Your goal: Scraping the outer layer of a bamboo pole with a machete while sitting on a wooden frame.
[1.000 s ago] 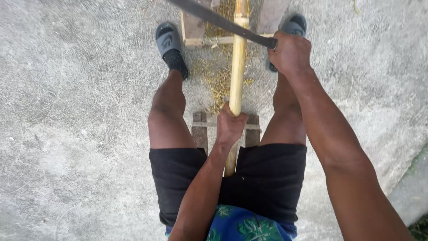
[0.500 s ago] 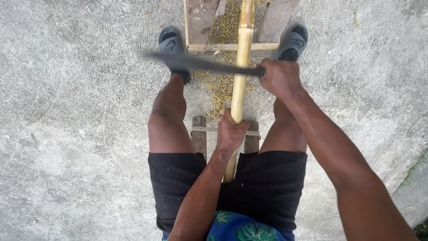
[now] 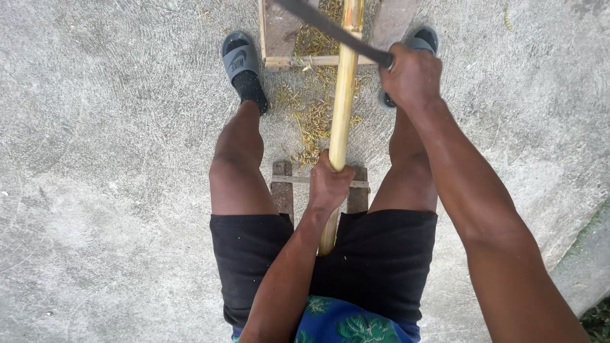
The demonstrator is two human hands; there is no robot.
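Concrete floor point(image 3: 114, 190); blade point(image 3: 330, 28) tip cropped

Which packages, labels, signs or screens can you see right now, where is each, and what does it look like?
No packages, signs or screens.
Logo mark: on the strap of the grey slide sandal, upper left on the concrete floor; pale mark on a dark grey band.
The other grey sandal, upper right, shows no mark; the right hand partly covers it.

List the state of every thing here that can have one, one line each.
Bamboo pole: gripped, lying lengthwise between the legs.
Long blade: held, slanting across the pole.
Left hand: closed around the pole.
Right hand: closed on the blade's handle.
Shavings: scattered on the concrete.
Wooden frame: flat on the ground.
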